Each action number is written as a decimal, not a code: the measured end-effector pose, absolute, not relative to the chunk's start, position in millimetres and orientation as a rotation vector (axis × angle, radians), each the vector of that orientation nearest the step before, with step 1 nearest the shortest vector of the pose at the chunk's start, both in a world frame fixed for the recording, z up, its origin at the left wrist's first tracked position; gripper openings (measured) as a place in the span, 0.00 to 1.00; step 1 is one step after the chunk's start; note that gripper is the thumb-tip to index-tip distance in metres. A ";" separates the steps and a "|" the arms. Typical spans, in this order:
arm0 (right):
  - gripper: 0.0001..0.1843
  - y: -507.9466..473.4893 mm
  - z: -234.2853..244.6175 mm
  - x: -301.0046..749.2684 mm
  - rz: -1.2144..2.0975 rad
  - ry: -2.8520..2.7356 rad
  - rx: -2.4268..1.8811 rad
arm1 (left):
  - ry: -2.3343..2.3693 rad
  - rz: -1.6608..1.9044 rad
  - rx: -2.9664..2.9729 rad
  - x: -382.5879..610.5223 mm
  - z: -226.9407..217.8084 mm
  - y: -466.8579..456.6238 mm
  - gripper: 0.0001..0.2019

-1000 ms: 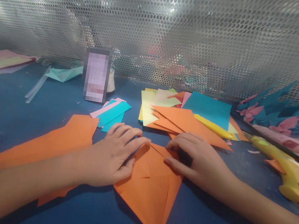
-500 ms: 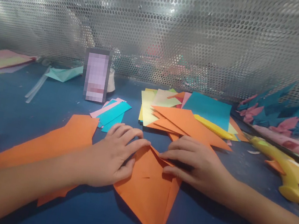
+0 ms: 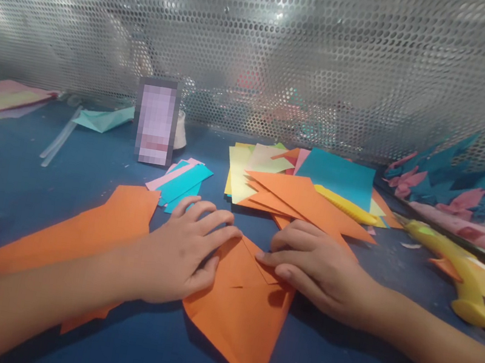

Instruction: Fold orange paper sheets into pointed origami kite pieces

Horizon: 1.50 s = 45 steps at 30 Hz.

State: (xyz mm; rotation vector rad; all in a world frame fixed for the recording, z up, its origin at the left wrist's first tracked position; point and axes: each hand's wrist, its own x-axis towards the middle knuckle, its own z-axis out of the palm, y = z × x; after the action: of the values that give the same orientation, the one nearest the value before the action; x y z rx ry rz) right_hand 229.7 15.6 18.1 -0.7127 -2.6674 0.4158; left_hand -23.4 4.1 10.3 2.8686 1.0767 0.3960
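A folded orange paper sheet [image 3: 238, 322] lies before me on the table, its pointed corner toward me. My left hand [image 3: 187, 252] rests on its upper left edge, fingers spread and slightly curved, thumb on the paper. On the upper right, a small folded flap [image 3: 262, 265] lies down against the sheet. The fingertips of my right hand [image 3: 321, 267] press on this flap, fingers stretched out and thumb a little apart. Another orange paper piece [image 3: 87, 230] lies partly beneath my left forearm.
Behind my hands are orange cut pieces [image 3: 295, 196], a yellow cutter [image 3: 344, 205] and a teal sheet [image 3: 340, 175]. Blue and pink strips [image 3: 184, 184] lie left of them. A yellow glue gun [image 3: 464, 259] sits right. A blurred phone [image 3: 155, 125] stands before the perforated metal wall [image 3: 264, 44].
The flap under my right hand has gone from raised to lying flat on the orange sheet. My right fingers have shifted onto it, the thumb lifting slightly. My left hand stays nearly still.
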 end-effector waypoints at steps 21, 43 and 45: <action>0.19 12.9 15.0 231.7 0.301 -2.755 -0.729 | 1.020 0.338 2.672 -28.4 14.6 7.5 0.34; 0.29 9.5 16.2 227.2 0.300 -2.748 -0.572 | 1.177 0.817 2.070 -38.0 -3.2 11.3 0.09; 0.30 8.8 16.0 227.4 0.311 -2.745 -0.566 | 1.155 0.835 2.004 -37.1 -3.3 11.5 0.08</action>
State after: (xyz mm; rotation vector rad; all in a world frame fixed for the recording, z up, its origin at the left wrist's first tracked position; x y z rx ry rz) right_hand 227.4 8.8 16.0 -0.5664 -2.7449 0.3108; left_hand -37.1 11.5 -3.3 2.0042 1.1552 0.8345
